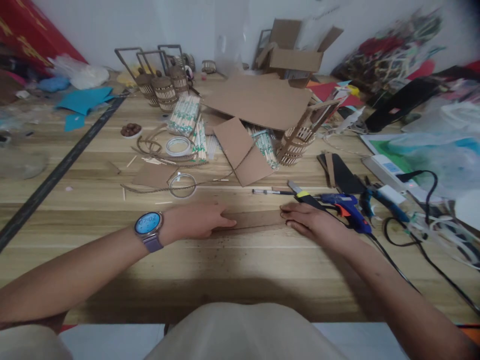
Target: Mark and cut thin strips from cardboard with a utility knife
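A narrow cardboard strip [255,219] lies flat on the wooden table [232,265] in front of me. My left hand [197,220], with a blue-faced watch on its wrist, presses its fingers on the strip's left end. My right hand [311,221] rests on the strip's right end, fingers flat. Just behind my right hand lie a box cutter with a yellow and black handle [305,196] and a blue hot glue gun [347,205].
Folded cardboard pieces [242,150], a large cardboard sheet [258,100], an open box [294,57], small cardboard lanterns [165,90], chopstick packs [185,115], a tape roll [178,146] and a wire ring [182,185] fill the middle. Cables and pliers [386,205] crowd the right.
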A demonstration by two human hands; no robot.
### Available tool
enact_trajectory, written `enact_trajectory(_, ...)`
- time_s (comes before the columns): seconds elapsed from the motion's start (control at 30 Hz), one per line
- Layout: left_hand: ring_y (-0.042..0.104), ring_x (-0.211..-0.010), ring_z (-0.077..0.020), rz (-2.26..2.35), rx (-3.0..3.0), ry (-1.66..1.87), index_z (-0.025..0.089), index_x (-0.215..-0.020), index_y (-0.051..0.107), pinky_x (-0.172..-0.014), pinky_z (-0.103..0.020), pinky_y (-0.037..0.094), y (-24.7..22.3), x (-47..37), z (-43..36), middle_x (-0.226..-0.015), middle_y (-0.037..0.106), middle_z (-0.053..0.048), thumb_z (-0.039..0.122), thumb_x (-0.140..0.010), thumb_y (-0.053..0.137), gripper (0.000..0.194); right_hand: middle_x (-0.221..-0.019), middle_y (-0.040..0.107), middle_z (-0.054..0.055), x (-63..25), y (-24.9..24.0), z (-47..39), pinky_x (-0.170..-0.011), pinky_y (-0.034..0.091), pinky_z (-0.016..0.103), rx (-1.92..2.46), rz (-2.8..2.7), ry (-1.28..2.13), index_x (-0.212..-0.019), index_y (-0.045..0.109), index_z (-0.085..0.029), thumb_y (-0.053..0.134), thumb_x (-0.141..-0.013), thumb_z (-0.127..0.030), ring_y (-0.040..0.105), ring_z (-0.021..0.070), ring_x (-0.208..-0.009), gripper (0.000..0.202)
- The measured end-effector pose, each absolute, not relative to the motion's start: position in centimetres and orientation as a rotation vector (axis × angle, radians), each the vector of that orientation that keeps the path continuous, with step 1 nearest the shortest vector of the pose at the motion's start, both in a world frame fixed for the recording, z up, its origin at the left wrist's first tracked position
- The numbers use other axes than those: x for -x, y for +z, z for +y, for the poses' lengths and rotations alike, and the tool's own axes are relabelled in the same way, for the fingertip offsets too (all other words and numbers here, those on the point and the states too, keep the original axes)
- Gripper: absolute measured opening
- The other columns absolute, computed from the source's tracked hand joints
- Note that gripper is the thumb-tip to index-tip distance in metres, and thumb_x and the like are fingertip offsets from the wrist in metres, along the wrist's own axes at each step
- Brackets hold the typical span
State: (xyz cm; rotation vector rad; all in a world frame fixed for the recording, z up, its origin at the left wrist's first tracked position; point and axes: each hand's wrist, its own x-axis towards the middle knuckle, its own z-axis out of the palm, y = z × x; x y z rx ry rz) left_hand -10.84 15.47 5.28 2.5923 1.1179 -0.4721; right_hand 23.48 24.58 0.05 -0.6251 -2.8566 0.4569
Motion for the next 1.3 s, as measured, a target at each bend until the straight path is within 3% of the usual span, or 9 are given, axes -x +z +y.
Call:
enact_trajectory(0.6, 0.059, -0.078, -0.0205, 1.105, -2.595, -0.391, 0.037, -0.145, 0.054, -0.064, -0.028, 0.039, 4.59, 11.3, 15.75, -0.104, 0.064, -0.005, 0.006, -0.086, 0.057, 0.066, -0.121, 0.071, 0.016, -23.27, 0.15, 24.28, -0.096, 0.058, 0.044, 0.703, -2.836, 0.527, -0.108, 0.072, -0.019, 0.047, -0.1, -0.028, 0.067, 0.028, -0.115, 0.027)
enact_trajectory(0.8, 0.061, -0.087, -0.0227, 1.105, -2.567, -0.461, 0.038, -0.148, 0.05, -0.065, -0.028, 0.039, 5.02, 11.19, 15.81, -0.111, 0.063, -0.006, 0.006, -0.087, 0.056, 0.069, -0.122, 0.071, 0.015, -23.26, 0.21, 24.31, -0.096, 0.057, 0.045, 0.729, -2.828, 0.565, -0.106, 0.072, -0.021, 0.048, -0.099, -0.028, 0.067, 0.0275, -0.115, 0.026)
enact_trajectory(1.1, 0.06, -0.084, -0.0213, 1.106, -2.588, -0.406, 0.038, -0.146, 0.053, -0.067, -0.027, 0.04, 4.67, 11.42, 15.71, -0.108, 0.063, -0.005, 0.006, -0.087, 0.057, 0.068, -0.121, 0.072, 0.017, -23.24, 0.25, 24.14, -0.096, 0.058, 0.043, 0.686, -2.847, 0.481, -0.107, 0.072, -0.018, 0.046, -0.101, -0.028, 0.068, 0.0275, -0.114, 0.029)
enact_trajectory(1.3, 0.06, -0.081, -0.0188, 1.121, -2.575, -0.494, 0.041, -0.151, 0.045, -0.062, -0.025, 0.036, 4.67, 11.62, 15.48, -0.112, 0.063, -0.006, 0.009, -0.091, 0.056, 0.069, -0.121, 0.072, 0.015, -23.19, 0.45, 24.18, -0.096, 0.058, 0.044, 0.698, -2.835, 0.511, -0.106, 0.073, -0.02, 0.047, -0.1, -0.029, 0.068, 0.0276, -0.114, 0.028)
